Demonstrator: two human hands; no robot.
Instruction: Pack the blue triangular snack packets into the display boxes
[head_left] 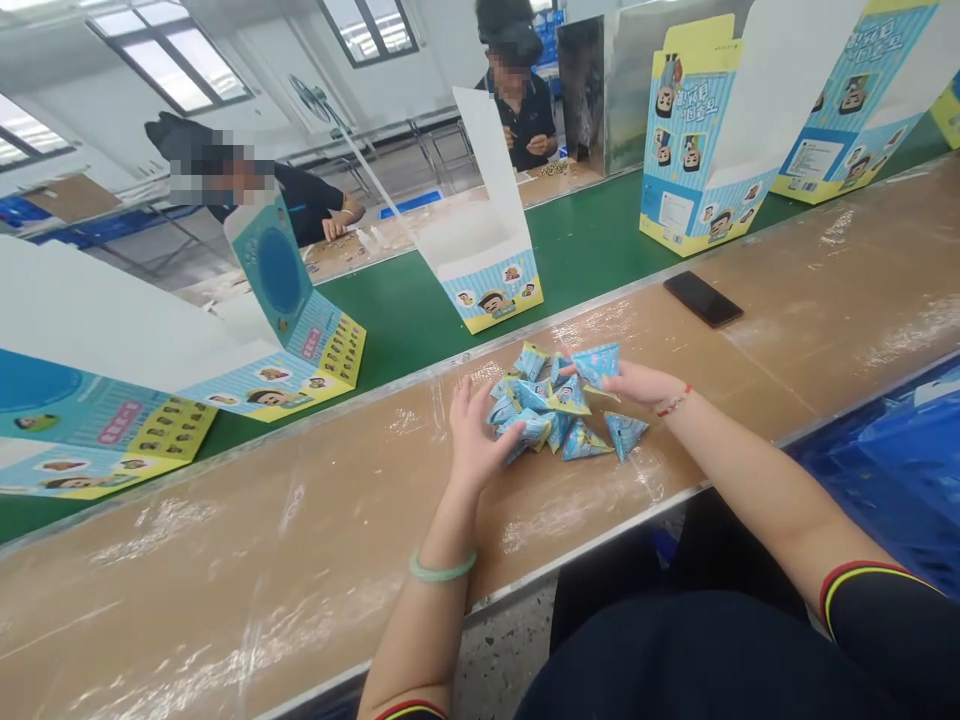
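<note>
A heap of several small light-blue triangular packets (551, 408) lies on the brown cardboard-covered bench (315, 520). My left hand (475, 437) rests at the heap's left side, fingers curled round the nearest packets. My right hand (637, 383) reaches in from the right and pinches one blue packet (598, 362) at the top of the heap. A green bangle sits on my left wrist and a red cord on my right.
A black phone (703, 298) lies on the bench to the right. Open printed display boxes (487, 255) (694, 150) stand on the green conveyor belt (592, 245) behind. Two other people work across the belt. A blue crate (900, 470) sits at my right.
</note>
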